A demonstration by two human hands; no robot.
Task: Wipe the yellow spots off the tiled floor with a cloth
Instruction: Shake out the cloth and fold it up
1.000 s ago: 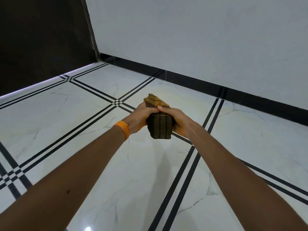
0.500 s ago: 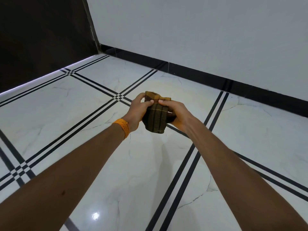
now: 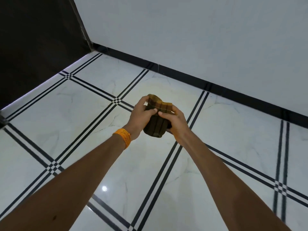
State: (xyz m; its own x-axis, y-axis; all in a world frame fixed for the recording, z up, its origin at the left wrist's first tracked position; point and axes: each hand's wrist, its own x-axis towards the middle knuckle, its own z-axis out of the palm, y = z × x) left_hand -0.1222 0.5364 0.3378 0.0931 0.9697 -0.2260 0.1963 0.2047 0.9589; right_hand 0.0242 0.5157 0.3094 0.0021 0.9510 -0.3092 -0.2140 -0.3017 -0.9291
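Two grips, left grip (image 3: 141, 118) and right grip (image 3: 177, 125), curl round the folded brown-and-yellow cloth (image 3: 156, 121) at mid-frame, clear of the tiled floor (image 3: 83, 114), so we judge wiping not yet begun. Next we would lower it flat onto the faint yellowish smear (image 3: 160, 87) just above the grips in the frame. Open tile lies all round; black skirting (image 3: 233, 96) bounds the upper right, a dark panel (image 3: 41, 47) the upper left.

The left hand (image 3: 141, 118) and right hand (image 3: 177, 122) cover parts of the folded brown-and-yellow checked cloth (image 3: 156, 126); the right hand's fingers vanish behind it. Beyond the cloth, a yellowish smear (image 3: 160, 86) on the white tiled floor (image 3: 83, 117) is too faint to outline.
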